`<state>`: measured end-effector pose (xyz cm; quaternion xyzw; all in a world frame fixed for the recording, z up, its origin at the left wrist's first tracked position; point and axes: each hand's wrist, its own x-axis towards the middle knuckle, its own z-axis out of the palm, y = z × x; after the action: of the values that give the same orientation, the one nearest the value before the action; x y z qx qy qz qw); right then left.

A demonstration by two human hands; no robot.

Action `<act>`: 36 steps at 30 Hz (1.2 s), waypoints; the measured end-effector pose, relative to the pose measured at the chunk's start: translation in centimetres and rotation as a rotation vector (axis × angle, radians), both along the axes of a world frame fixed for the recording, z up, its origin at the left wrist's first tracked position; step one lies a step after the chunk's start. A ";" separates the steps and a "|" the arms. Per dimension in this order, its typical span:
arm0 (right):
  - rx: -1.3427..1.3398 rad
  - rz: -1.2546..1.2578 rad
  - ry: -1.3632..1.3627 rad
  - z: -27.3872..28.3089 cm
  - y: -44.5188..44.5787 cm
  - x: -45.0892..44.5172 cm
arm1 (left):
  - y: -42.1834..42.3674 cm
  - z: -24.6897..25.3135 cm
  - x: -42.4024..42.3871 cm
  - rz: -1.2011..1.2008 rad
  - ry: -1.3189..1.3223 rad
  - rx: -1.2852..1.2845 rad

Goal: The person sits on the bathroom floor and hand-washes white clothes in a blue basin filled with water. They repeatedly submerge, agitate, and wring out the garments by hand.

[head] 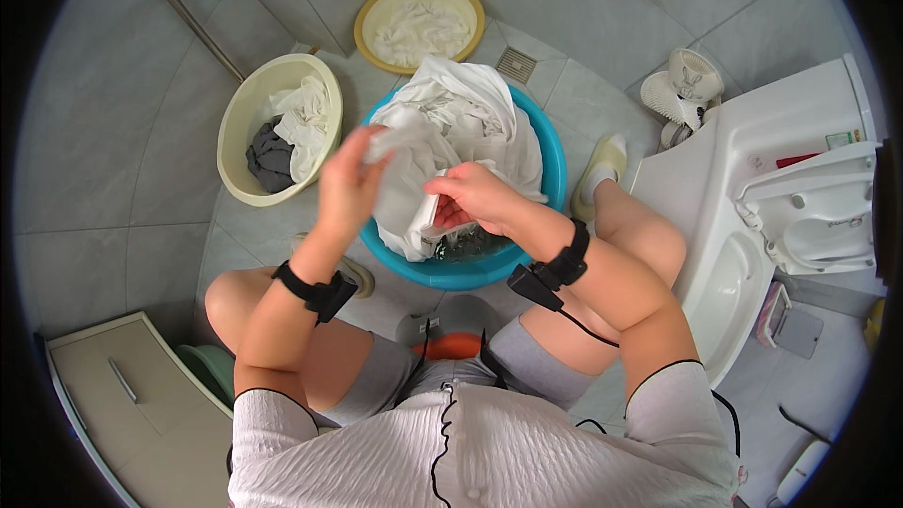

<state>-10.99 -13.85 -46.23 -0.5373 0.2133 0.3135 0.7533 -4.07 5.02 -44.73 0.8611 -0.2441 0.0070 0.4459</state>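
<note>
Wet white cloth (458, 109) is heaped in a round blue plastic basin (554, 148) on the floor between my feet. Some water (473, 245) shows at the basin's near side. My left hand (350, 183), slightly blurred, grips a raised fold of the white cloth above the basin's left rim. With my right hand (469, 196), I hold a flat white edge of the cloth between thumb and fingers over the basin's middle. Both forearms carry black straps with small devices.
A cream tub (233, 134) at the left holds white and dark grey cloth (270, 157). Behind the blue basin, a yellow-rimmed basin (367, 3) contains more white cloth. A floor drain (516, 64) lies at the back. Right stands a white washbasin (726, 296); left, a beige cabinet (106, 346).
</note>
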 end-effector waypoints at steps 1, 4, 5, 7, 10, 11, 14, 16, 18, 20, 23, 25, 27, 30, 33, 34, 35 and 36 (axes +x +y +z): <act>-0.002 -0.007 0.003 -0.4 0.1 0.3 | -0.3 -0.8 -0.3 -0.084 -0.002 0.076; -0.007 -0.040 0.010 -1.4 0.2 0.6 | -1.3 -2.7 -2.1 -0.077 0.111 0.054; -0.007 -0.053 0.005 -1.6 0.2 0.6 | -1.5 -3.1 -2.8 -0.037 0.190 0.050; 0.031 -0.079 0.007 -1.8 0.5 0.6 | -1.5 -4.2 -3.4 0.002 0.021 0.048; 0.103 -0.106 0.013 -2.3 0.9 0.4 | -1.1 -4.6 -4.0 -0.011 0.025 0.112; 0.102 -0.111 -0.001 -2.6 0.8 0.6 | -1.1 -4.5 -3.9 -0.019 0.039 0.095; 0.104 -0.097 0.001 -2.5 0.3 0.4 | -1.2 -3.8 -4.8 -0.001 0.177 0.070; 0.098 -0.104 0.026 -2.0 -0.2 0.5 | -1.0 -3.5 -5.3 -0.032 0.204 -0.001; 0.154 -0.076 -0.015 -2.5 -0.6 0.6 | -1.6 -3.7 -6.4 -0.018 0.113 -0.023; 0.182 -0.021 -0.013 -2.6 -1.0 0.5 | -1.5 -5.3 -6.2 0.019 0.065 -0.063; -0.516 0.380 -0.532 -4.9 -3.5 -0.2 | -0.7 -6.2 -4.5 0.117 0.164 -0.058; -0.787 0.562 -0.455 -4.9 -4.9 -1.4 | -0.7 -4.6 -4.4 0.102 0.168 0.040; -0.848 0.679 -0.373 -4.7 -5.7 -2.6 | -0.5 -4.4 -4.9 0.043 0.080 0.044; -0.943 0.599 -0.689 -4.6 -6.5 -4.8 | 0.1 -4.6 -4.6 0.105 0.115 0.043; -1.121 0.480 -0.885 -4.1 -6.6 -6.7 | 1.5 -6.1 -3.1 0.171 0.141 0.055; -1.194 0.450 -0.912 -3.9 -6.6 -7.0 | 1.7 -6.3 -2.7 0.204 0.156 0.057; -1.182 0.419 -0.875 -4.0 -6.7 -7.0 | 2.1 -6.8 -2.5 0.212 0.166 0.059; -1.174 0.386 -0.837 -4.3 -6.9 -7.1 | 2.3 -7.3 -2.3 0.217 0.175 0.058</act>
<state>-18.13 -20.77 -50.50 -0.9535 -0.0572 0.0442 0.2924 -6.34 7.32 -52.06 0.8923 -0.1098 -0.0271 0.4369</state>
